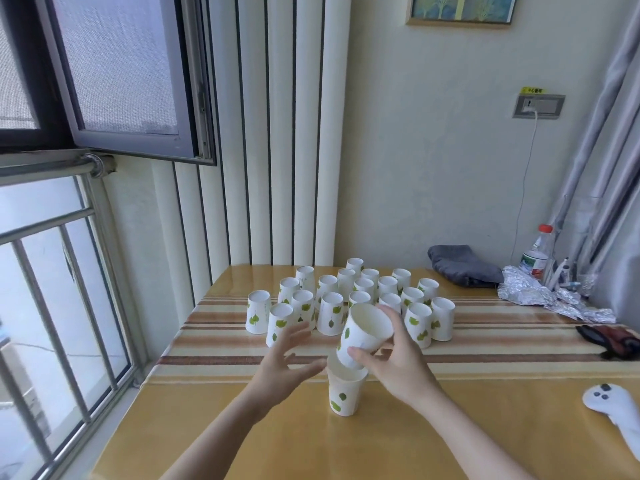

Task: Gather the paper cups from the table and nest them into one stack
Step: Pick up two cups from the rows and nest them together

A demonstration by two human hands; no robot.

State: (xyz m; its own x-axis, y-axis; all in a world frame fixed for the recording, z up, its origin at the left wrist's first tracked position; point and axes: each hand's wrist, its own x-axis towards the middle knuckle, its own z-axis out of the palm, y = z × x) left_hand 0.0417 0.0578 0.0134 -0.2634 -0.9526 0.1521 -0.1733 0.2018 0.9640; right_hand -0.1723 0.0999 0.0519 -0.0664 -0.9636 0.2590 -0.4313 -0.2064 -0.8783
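Several white paper cups with green leaf prints [332, 315] stand upside down in a cluster at the middle of the table. One cup [344, 391] stands upright nearer to me. My right hand [398, 362] grips another cup [365, 332], tilted with its mouth up and its base dipping into the upright cup. My left hand [287, 358] hovers to the left of that cup, fingers spread and holding nothing.
The table [242, 427] has a yellow and striped cloth. A white game controller [613, 407] lies at the right edge. Crumpled foil [547, 296], a water bottle [536, 254], a grey cloth [464, 266] and a dark object [609, 336] sit at back right. A railed window is on the left.
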